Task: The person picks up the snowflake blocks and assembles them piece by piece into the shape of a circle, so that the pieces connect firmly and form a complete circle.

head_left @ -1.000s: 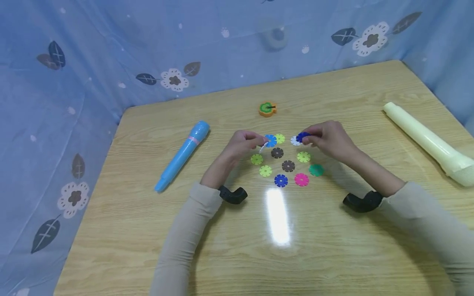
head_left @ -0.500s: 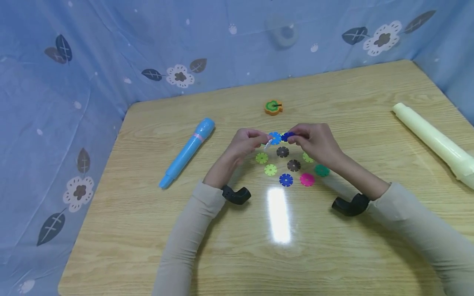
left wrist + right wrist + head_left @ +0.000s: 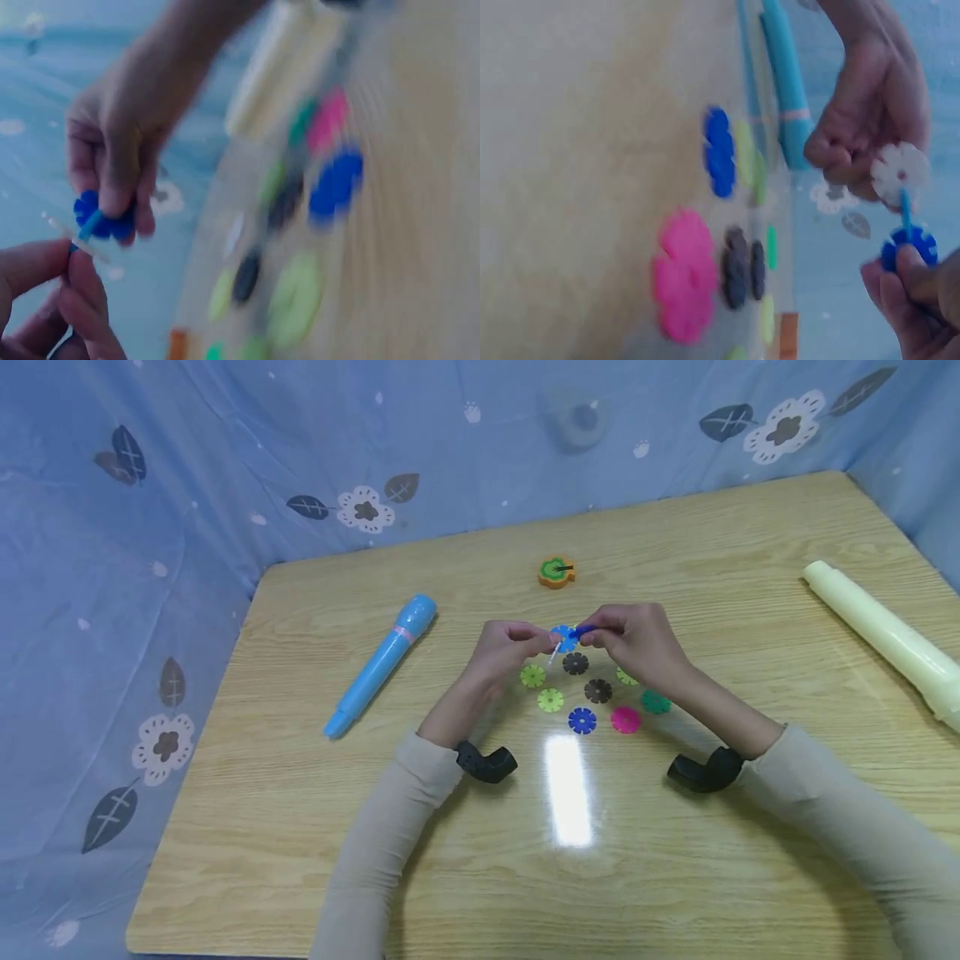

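Observation:
My left hand (image 3: pixel 506 656) pinches a white notched plastic disc (image 3: pixel 900 171), with a light blue notched disc (image 3: pixel 564 638) set crosswise against it. Between the thumb and fingers of my right hand (image 3: pixel 633 639) is a dark blue notched disc (image 3: pixel 922 244). Its edge meets the light blue disc, seen edge-on in the right wrist view; how deep the slots engage I cannot tell. Both hands are raised above the table. Loose discs lie below them: a pink one (image 3: pixel 626 720), a second dark blue one (image 3: pixel 582 721), a green one (image 3: pixel 656 702), two brown and several yellow-green.
An orange and green tree-shaped piece (image 3: pixel 557 572) lies beyond the hands. A light blue microphone-shaped tube (image 3: pixel 381 667) is on the left, a pale yellow one (image 3: pixel 885 639) on the right. The wooden table (image 3: pixel 262 827) backs onto a blue patterned curtain (image 3: pixel 465 452).
My right hand has moved left with the dark blue disc, away from the white disc on the table, and brought it against the light blue disc. The left hand keeps its pinch.

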